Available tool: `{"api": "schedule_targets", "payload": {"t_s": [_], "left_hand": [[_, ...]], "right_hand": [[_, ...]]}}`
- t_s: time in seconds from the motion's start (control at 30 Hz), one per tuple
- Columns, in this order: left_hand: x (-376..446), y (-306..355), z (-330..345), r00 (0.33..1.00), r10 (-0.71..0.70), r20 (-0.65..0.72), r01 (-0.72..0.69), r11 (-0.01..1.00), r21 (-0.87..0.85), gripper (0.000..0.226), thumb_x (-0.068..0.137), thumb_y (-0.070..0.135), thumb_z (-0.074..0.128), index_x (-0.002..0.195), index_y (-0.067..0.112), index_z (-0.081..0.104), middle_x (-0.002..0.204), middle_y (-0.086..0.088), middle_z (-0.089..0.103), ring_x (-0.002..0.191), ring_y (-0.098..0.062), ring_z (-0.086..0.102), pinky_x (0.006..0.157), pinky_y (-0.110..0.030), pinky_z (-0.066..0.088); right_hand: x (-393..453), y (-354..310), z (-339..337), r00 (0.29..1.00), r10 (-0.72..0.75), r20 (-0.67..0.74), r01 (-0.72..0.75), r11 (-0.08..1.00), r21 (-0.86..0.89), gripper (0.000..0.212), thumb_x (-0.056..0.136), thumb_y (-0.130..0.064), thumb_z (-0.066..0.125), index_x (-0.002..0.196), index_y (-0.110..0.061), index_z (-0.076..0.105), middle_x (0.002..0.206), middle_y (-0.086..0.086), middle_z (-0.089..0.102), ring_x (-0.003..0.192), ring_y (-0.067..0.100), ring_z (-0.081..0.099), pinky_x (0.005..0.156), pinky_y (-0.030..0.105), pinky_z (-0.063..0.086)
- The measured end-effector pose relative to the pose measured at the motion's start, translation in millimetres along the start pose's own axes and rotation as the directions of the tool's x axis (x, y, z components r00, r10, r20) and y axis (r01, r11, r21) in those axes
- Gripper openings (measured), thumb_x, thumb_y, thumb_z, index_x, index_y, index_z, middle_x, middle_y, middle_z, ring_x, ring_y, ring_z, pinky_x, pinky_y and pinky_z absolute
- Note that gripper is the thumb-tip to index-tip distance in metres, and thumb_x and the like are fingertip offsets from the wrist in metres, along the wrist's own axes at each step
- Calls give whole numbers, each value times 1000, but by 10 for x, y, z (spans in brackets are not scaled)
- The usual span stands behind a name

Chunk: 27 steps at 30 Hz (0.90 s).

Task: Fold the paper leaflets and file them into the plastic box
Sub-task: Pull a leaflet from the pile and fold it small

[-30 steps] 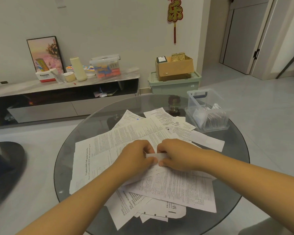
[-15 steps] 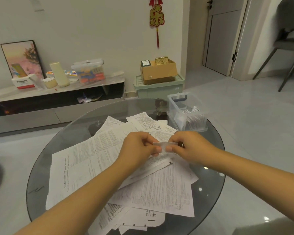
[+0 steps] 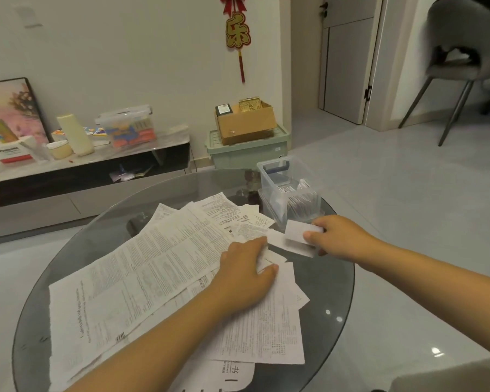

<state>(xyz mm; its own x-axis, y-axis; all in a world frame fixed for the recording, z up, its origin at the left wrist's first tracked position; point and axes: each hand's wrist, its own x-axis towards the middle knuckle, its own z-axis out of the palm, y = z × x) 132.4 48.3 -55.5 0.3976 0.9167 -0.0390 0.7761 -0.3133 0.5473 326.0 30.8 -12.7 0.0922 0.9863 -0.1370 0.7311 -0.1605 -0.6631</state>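
A heap of printed paper leaflets (image 3: 153, 267) covers the round glass table (image 3: 331, 284). My right hand (image 3: 337, 236) pinches a small folded leaflet (image 3: 297, 232) just in front of the clear plastic box (image 3: 275, 176), which stands at the table's far right edge and holds several folded leaflets upright. My left hand (image 3: 246, 274) rests on the heap, its fingers and thumb curled on the edge of a leaflet (image 3: 272, 260).
A low TV bench (image 3: 91, 162) with a picture frame, tissue box and a storage tub runs along the wall. A green crate (image 3: 246, 148) with a cardboard box stands behind the table. A grey chair (image 3: 464, 52) stands at the far right.
Both hands held the small folded leaflet together. Now my right hand has carried it alone rightward to the plastic box, and my left hand has dropped onto the heap.
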Motion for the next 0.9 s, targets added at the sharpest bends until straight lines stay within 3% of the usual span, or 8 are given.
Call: {"api": "schedule_targets", "payload": {"t_s": [0.13, 0.2, 0.33, 0.47, 0.57, 0.7, 0.83, 0.9], "left_hand": [[106, 140, 41, 999, -22, -41, 13, 976, -218, 61, 83, 46, 52, 140, 33, 36, 135, 6, 45, 127, -17, 40, 109, -43, 33], [110, 203, 53, 995, -1, -95, -29, 948, -318, 53, 88, 33, 56, 138, 32, 40, 137, 7, 46, 126, -12, 41, 109, -41, 34], [60, 302, 88, 989, 119, -85, -140, 939, -314, 54, 85, 28, 55, 138, 32, 42, 133, 13, 50, 123, -3, 43, 109, -34, 34], [34, 277, 163, 991, 134, 8, -126, 945, -301, 66, 77, 40, 51, 140, 40, 32, 131, 21, 51, 129, -7, 41, 111, -39, 31], [46, 253, 215, 987, 157, 37, -146, 967, -210, 66, 77, 40, 51, 139, 46, 27, 127, 26, 51, 129, -14, 40, 110, -40, 32], [70, 252, 194, 988, 154, 10, -148, 963, -223, 51, 87, 24, 53, 134, 32, 35, 127, 20, 54, 115, -4, 50, 92, -13, 36], [56, 249, 206, 976, 213, -53, -219, 943, -252, 44, 84, 23, 51, 126, 28, 39, 127, 12, 46, 118, 0, 49, 103, -26, 40], [61, 246, 204, 970, 234, -58, -242, 940, -243, 46, 87, 19, 52, 130, 25, 38, 131, 9, 36, 119, 0, 47, 103, -24, 41]], "right_hand": [[41, 9, -27, 999, 45, -4, -45, 995, 89, 17, 93, -18, 50, 99, -8, 63, 100, 13, 68, 88, 30, 67, 87, 41, 53], [52, -1, -27, 998, 64, 3, -64, 987, 148, 19, 93, -15, 47, 101, -6, 62, 101, 15, 67, 91, 31, 67, 85, 39, 54], [59, 8, -19, 993, 117, -9, -106, 927, 360, 18, 92, -6, 42, 101, -7, 58, 106, 20, 64, 94, 30, 65, 63, 30, 55], [40, 58, -25, 990, 136, -37, -105, 886, 451, 19, 91, -4, 41, 96, -10, 58, 98, 18, 66, 87, 27, 67, 64, 32, 57], [33, 99, -11, 991, 120, -53, -93, 928, 360, 16, 89, -5, 46, 89, -9, 61, 92, 13, 66, 84, 28, 68, 68, 35, 58], [74, 173, 34, 990, 127, -60, -118, 985, 126, 19, 86, -9, 53, 81, 1, 68, 74, 13, 57, 70, 25, 53, 66, 30, 45], [81, 173, 43, 998, 60, -25, -60, 998, 1, 19, 89, -15, 57, 97, -9, 73, 78, 5, 59, 73, 18, 50, 55, 23, 36], [92, 167, 43, 999, 33, -14, -33, 999, -30, 21, 90, -16, 57, 105, -17, 72, 87, 2, 65, 78, 15, 53, 57, 21, 38]]}}
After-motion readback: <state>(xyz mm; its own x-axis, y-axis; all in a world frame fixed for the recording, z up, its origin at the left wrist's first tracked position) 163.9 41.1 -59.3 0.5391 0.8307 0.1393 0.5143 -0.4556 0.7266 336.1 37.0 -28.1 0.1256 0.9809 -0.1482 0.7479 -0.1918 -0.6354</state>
